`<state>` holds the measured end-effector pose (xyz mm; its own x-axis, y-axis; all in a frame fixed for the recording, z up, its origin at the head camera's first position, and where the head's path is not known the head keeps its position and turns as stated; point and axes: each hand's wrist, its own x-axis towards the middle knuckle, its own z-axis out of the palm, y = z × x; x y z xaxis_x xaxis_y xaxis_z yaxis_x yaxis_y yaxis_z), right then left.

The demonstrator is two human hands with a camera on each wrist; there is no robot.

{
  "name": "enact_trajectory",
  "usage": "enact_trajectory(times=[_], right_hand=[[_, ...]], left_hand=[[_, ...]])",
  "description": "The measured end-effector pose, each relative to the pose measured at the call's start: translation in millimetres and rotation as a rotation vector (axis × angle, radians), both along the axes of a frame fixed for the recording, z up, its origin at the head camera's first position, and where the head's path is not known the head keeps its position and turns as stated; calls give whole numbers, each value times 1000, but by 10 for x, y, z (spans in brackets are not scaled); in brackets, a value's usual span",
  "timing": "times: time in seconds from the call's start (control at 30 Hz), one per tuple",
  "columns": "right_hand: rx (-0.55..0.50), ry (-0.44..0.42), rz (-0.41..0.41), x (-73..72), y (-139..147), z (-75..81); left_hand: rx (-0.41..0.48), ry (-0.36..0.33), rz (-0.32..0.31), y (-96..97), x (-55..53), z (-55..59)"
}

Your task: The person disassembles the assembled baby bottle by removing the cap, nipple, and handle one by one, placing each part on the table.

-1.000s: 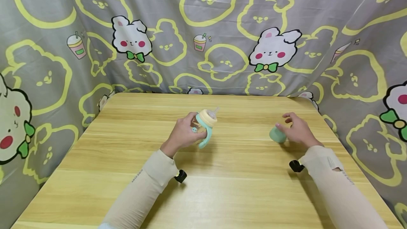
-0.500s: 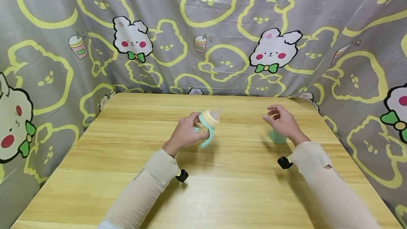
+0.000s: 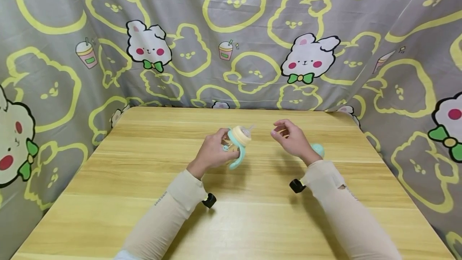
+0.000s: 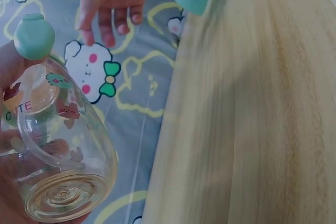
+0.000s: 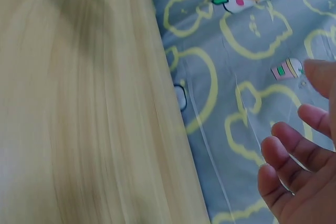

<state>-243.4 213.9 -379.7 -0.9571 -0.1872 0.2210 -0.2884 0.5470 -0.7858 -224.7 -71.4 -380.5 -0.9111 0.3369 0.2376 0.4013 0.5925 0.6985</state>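
Observation:
A clear baby bottle (image 3: 240,136) with a cream collar, mint handles and a translucent nipple is tilted to the right above the table. My left hand (image 3: 213,149) grips it round the body. Its see-through base and printed figures show in the left wrist view, where the bottle (image 4: 68,145) fills the lower left. To the right of the nipple, my right hand (image 3: 290,137) is in the air with loosely bent fingers and nothing in them. Behind that wrist a mint-green bottle cap (image 3: 318,150) stands on the table, partly hidden by the hand.
The wooden table (image 3: 252,220) runs back to a grey curtain (image 3: 187,3) printed with rabbits and yellow outlines, which also hangs at both sides. A small black camera (image 3: 297,185) sticks out from the right wrist, another black camera (image 3: 209,200) from the left.
My right hand has moved left from beside the green cap toward the bottle, leaving the cap on the table. The left hand with the bottle has shifted only slightly to the right.

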Motion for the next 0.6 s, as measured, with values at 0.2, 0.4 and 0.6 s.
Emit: enact_trajectory(times=[0.2,0.4,0.6], right_hand=[[-100,59,57,79,-278,98],[-128,109,114,16,-451,21],[-142,156,158,28,-628,10]], left_hand=[[-3,-9,13,29,-13,-3],[-13,25,43,91,-19,-3],[-48,83,59,164,-7,22]])
